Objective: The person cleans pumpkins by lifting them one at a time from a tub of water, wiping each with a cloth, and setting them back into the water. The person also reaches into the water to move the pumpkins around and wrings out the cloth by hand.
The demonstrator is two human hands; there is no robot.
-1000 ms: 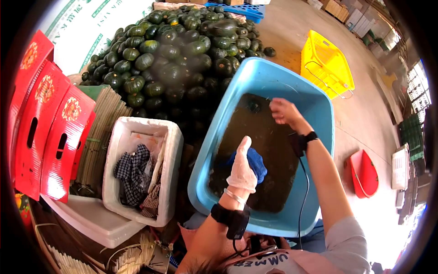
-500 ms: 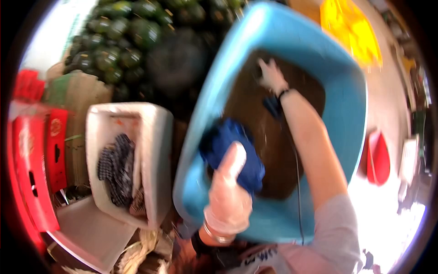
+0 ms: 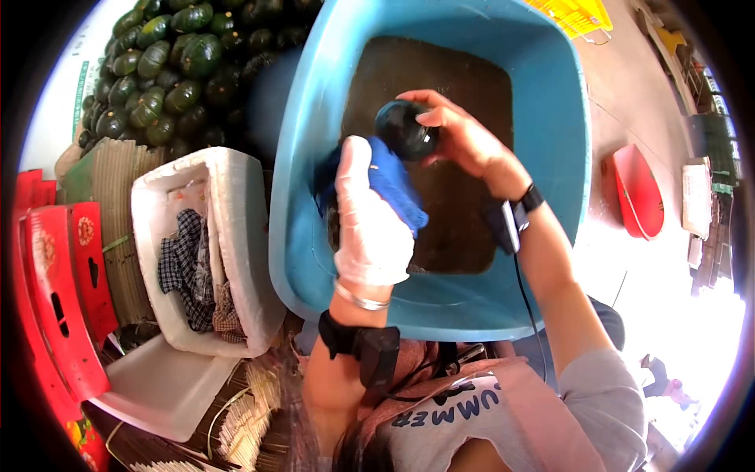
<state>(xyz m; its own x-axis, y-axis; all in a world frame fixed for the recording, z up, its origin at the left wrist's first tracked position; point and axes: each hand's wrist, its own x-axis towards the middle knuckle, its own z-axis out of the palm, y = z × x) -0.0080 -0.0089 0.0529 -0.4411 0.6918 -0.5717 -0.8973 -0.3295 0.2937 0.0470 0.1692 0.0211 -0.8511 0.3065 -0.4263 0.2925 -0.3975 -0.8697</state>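
Note:
Above the brown water in a large blue tub (image 3: 289,244), my right hand (image 3: 469,143) is closed around a wet, dark green squash (image 3: 409,130). A black band and a small wired device sit at that wrist. My left hand (image 3: 370,224), in a thin white glove, grips a blue cloth (image 3: 389,181) with the thumb lying over it. The cloth is close beside the squash, at its lower left. Part of the cloth is hidden behind the glove.
Many dark green squashes (image 3: 153,59) are heaped at upper left. A white foam box (image 3: 252,259) with checked cloths (image 3: 189,267) stands left of the tub, near red cartons (image 3: 59,291). On the right are a red basin (image 3: 635,193) and a yellow crate (image 3: 578,17).
My right hand has come up from the water toward the cloth and now holds a squash. The cloth remains in my left hand, and the view has shifted.

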